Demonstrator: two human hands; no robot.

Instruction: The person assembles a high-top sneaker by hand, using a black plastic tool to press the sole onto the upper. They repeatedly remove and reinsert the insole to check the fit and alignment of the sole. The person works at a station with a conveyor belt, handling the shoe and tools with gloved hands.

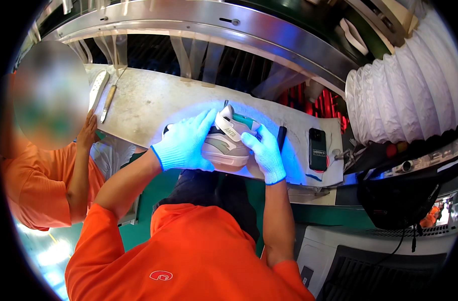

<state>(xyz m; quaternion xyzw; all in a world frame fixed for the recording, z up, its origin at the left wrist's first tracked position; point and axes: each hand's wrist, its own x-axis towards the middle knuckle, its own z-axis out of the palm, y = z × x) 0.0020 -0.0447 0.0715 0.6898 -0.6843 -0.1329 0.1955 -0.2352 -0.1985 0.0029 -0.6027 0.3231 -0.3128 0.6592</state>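
A white and grey sneaker (225, 148) is held at the front edge of the pale worktable (143, 100), lit by blue-violet light. My left hand (185, 142), in a white knit glove with a blue cuff, presses along the left side of the shoe. On the shoe's right side is my right hand (266, 154), gloved the same way, its thumb and fingers gripping near the collar. A teal piece (243, 119) shows at the shoe's opening. Behind my left hand, a dark and white shape is mostly covered.
Right of my right hand lie a black-handled tool (281, 136) and a dark phone (317, 149). A co-worker (48, 178) in orange sits at left, a hand by a white sole (98, 89) and a wooden-handled tool (108, 103). A metal-framed conveyor (209, 25) and white duct (405, 85) stand beyond.
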